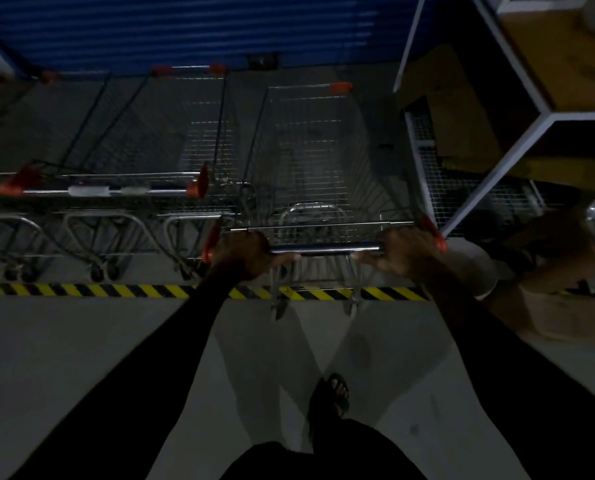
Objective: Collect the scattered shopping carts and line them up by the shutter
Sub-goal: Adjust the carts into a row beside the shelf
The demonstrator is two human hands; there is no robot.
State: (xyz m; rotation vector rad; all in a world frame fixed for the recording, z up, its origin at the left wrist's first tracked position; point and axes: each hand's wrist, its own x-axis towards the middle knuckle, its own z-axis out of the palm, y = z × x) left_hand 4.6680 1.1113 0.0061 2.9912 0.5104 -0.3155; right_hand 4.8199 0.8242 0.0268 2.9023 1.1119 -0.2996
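Two hands [244, 252] [401, 252], fingers wrapping cart handle [324, 249]

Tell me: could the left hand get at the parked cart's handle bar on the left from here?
Probably yes. The left hand grips the pushed cart's handle, and the neighbouring cart's handle bar lies just to its left with nothing between. It would first have to let go.

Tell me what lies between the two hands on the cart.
In the head view, only the bare handle bar spans from the left hand to the right hand; both grip its ends.
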